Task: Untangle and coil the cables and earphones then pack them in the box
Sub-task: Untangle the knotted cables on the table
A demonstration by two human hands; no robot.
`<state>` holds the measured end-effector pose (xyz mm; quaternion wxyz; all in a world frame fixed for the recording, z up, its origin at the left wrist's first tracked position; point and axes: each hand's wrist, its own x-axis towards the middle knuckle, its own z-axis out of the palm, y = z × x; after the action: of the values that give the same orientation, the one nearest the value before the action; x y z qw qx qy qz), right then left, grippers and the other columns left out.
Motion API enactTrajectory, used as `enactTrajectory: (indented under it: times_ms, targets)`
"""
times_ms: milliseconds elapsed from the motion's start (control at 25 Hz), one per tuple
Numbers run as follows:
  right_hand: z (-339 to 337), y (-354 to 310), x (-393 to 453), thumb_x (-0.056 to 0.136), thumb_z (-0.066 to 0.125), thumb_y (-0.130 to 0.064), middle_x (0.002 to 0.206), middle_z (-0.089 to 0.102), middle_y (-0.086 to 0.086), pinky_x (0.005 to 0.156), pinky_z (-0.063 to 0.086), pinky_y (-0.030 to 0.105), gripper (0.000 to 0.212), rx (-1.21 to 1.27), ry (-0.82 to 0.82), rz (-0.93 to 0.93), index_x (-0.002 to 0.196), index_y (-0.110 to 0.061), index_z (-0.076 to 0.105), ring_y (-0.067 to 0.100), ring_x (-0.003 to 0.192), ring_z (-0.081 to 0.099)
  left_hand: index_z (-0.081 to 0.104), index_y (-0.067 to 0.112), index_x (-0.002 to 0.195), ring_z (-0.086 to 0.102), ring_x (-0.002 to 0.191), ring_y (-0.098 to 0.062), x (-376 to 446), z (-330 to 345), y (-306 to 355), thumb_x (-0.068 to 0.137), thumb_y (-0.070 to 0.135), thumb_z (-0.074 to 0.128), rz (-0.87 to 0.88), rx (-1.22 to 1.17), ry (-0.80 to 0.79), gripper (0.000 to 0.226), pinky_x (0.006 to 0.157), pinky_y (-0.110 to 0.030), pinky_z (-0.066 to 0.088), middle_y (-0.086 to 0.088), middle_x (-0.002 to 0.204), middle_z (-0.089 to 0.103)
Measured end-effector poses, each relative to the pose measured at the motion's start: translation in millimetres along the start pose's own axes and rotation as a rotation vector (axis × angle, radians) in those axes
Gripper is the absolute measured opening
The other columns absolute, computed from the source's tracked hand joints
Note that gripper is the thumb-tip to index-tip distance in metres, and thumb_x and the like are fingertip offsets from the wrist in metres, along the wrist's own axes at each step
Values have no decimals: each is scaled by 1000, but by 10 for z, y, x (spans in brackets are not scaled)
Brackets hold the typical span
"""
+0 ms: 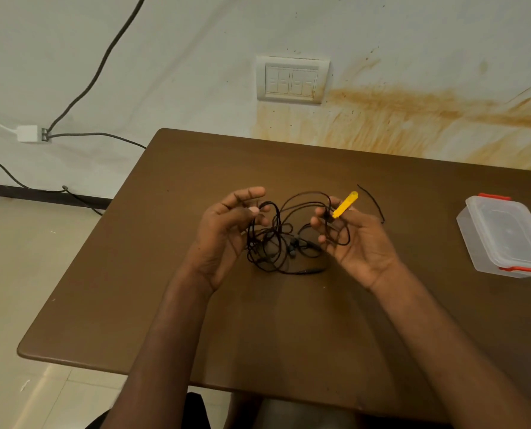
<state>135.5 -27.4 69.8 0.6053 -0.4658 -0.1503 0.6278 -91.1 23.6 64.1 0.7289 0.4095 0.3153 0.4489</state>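
Note:
A tangle of thin black cables and earphones (pixel 276 243) hangs between my hands above the middle of the brown table (pixel 196 320). My left hand (pixel 224 233) pinches a loop of the cable at the tangle's left side. My right hand (pixel 354 239) grips strands on the right, with a yellow connector piece (pixel 345 204) sticking up from its fingers. Dark earbuds (pixel 293 246) dangle low in the tangle. One loose black cable end (pixel 372 201) lies on the table beyond my right hand. The clear plastic box (pixel 505 236) with red clips sits lidded at the right.
The table's far edge meets a stained wall with a white switch plate (pixel 292 79). Grey cables and a white adapter (pixel 27 133) run along the wall at the left. Beige floor lies left of the table.

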Motion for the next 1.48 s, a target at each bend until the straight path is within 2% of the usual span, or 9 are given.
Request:
enactTrajectory:
  times_ms: [240, 400, 600, 680, 760, 920, 1120, 1360, 1480]
  targets:
    - [20, -32, 2, 104, 48, -21, 73, 63, -3, 45, 37, 21, 20, 258, -95, 31, 106, -14, 67, 7, 47, 49, 72, 12, 109, 62, 70, -10, 54, -41, -128, 94, -5, 66, 151, 328, 269, 23, 71, -30, 51, 1, 86, 68]
    - [-96, 55, 107, 100, 61, -16, 74, 64, -3, 46, 36, 16, 10, -714, 268, -209, 99, -15, 72, 3, 51, 51, 73, 12, 109, 53, 59, -13, 38, -174, -60, 96, 0, 67, 263, 163, 475, 19, 54, -27, 46, 2, 84, 67]
    - [-90, 314, 95, 95, 71, -27, 105, 59, -13, 83, 51, 30, 9, -1721, 249, -417, 104, -30, 71, 10, 98, 59, 71, 8, 122, 47, 50, -18, -85, -150, 49, 99, 10, 68, 405, 229, 436, 23, 43, -22, 39, -11, 100, 75]
    - [-20, 351, 70, 94, 72, -29, 133, 58, -12, 102, 51, 45, 27, -1651, 182, -565, 121, -30, 69, 13, 123, 56, 69, 8, 126, 53, 49, -20, -124, -98, 75, 99, 10, 67, 416, 285, 296, 27, 42, -21, 41, -13, 101, 77]
    - [136, 330, 1, 95, 72, -26, 153, 48, -12, 110, 47, 39, 46, -1382, -25, -639, 139, -30, 60, 11, 140, 47, 67, 10, 130, 58, 50, -22, -142, -34, 90, 100, 8, 65, 399, 341, 138, 31, 42, -22, 42, -12, 102, 78]
    - [413, 339, -111, 97, 71, -16, 129, 72, -1, 93, 58, 27, 47, -842, -301, -467, 142, -23, 59, 11, 117, 69, 67, 12, 132, 66, 59, -31, -146, 25, 101, 103, 7, 60, 303, 390, -89, 31, 45, -26, 46, -15, 101, 79]
    - [407, 304, -75, 100, 66, -9, 79, 78, 13, 55, 53, 23, 13, -760, -50, -434, 111, -13, 72, 21, 63, 72, 70, 9, 119, 66, 57, -26, -106, -111, 50, 97, 9, 71, 277, 487, 100, 23, 45, -29, 48, -20, 84, 75]
    - [205, 205, 27, 99, 69, -17, 88, 79, -6, 67, 53, 20, 12, -790, 221, -573, 99, -23, 79, 3, 79, 73, 76, 10, 102, 62, 62, -8, -55, -232, -43, 91, 11, 79, 136, 688, 106, 12, 60, -19, 49, -12, 74, 69]
    - [182, 144, 18, 103, 63, -20, 86, 77, -4, 65, 53, 23, 16, -591, 200, -415, 106, -14, 77, 8, 77, 72, 76, 16, 106, 60, 67, -6, -49, -216, -114, 89, 21, 82, 48, 739, 40, 19, 62, -21, 50, -6, 84, 71]
